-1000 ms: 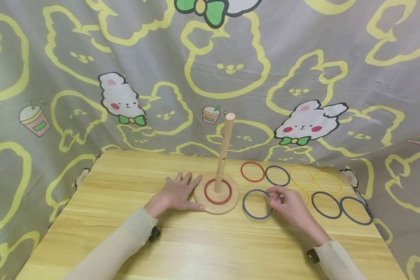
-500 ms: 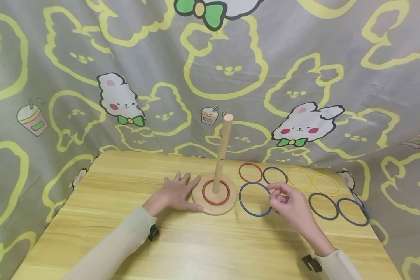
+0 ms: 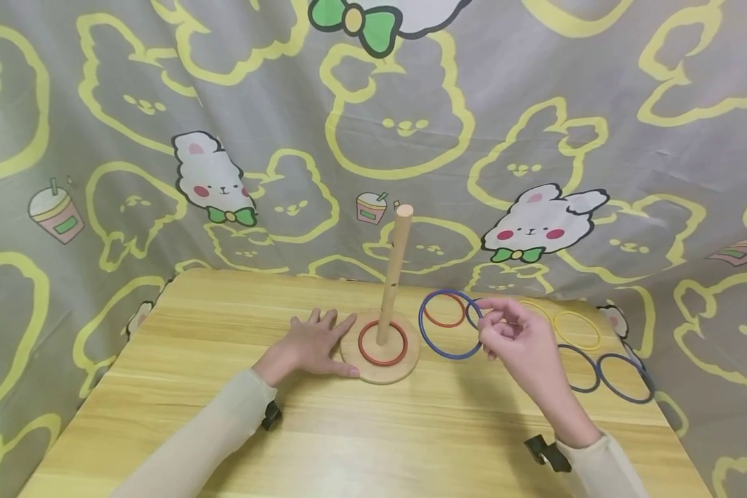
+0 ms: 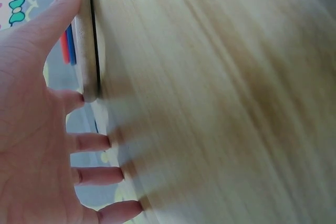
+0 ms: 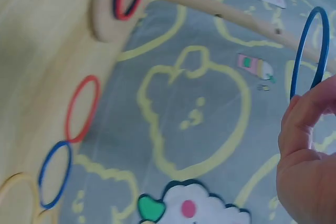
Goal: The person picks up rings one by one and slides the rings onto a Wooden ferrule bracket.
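Observation:
My right hand (image 3: 523, 349) pinches the right edge of a blue ring (image 3: 420, 325), raised over the table and clear of the post. The right wrist view shows this ring standing up from the fingertips. My left hand (image 3: 308, 342) lies with spread fingers beside the round wooden base (image 3: 382, 377), its thumb touching the rim. From that base rises a tall wooden peg (image 3: 393, 277). A red ring (image 3: 382, 363) lies round the peg's foot, and both wrist views show a blue ring beneath it.
Behind the held ring lies a red ring (image 3: 445, 326) on the table (image 3: 373, 443), with a blue one beside it, partly hidden. Yellow rings (image 3: 577, 312) and more blue rings (image 3: 600, 377) lie at the right, some behind my right hand. A patterned curtain (image 3: 274, 83) surrounds the table.
My right hand has lifted the blue ring from the table, up and slightly away from me. The left hand has stayed by the base.

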### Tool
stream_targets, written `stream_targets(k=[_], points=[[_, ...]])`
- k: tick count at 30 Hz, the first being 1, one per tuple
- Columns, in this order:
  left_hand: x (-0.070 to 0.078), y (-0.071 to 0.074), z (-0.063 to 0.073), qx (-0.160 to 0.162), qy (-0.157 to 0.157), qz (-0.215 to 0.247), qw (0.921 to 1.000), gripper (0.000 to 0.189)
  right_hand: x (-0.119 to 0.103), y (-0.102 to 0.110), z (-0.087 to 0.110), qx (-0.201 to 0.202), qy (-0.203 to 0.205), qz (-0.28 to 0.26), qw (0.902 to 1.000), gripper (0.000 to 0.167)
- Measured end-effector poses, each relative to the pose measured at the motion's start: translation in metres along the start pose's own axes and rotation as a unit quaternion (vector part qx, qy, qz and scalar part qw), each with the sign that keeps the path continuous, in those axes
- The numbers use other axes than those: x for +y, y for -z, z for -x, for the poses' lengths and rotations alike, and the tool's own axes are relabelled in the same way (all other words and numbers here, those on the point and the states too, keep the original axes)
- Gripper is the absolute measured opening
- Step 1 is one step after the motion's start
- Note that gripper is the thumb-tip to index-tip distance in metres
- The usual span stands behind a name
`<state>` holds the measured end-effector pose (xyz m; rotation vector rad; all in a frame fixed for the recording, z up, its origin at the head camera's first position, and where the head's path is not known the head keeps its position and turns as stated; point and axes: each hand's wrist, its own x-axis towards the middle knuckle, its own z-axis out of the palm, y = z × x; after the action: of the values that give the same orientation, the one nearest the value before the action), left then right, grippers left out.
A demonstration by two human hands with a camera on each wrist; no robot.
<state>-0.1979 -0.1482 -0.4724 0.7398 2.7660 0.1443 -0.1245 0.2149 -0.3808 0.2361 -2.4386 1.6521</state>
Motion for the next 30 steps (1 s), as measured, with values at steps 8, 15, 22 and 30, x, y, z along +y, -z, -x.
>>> stream_targets(k=[8,15,22,30], points=[[0.000,-0.004,0.001,-0.001,0.003,0.003,1.0000,0.120,-0.030,-0.006,-0.009,0.025,0.039,-0.056,0.9973,0.030],[0.000,-0.003,-0.001,-0.005,0.009,-0.005,0.9999,0.119,-0.062,-0.014,-0.020,0.056,0.075,-0.115,0.9889,0.031],[-0.003,-0.007,-0.003,0.003,0.007,-0.005,1.0000,0.121,-0.085,-0.024,-0.035,0.073,0.110,-0.152,0.9795,0.030],[-0.006,-0.010,-0.005,0.006,0.006,-0.007,0.9999,0.123,-0.093,-0.035,-0.053,0.075,0.125,-0.175,0.9738,0.028]])
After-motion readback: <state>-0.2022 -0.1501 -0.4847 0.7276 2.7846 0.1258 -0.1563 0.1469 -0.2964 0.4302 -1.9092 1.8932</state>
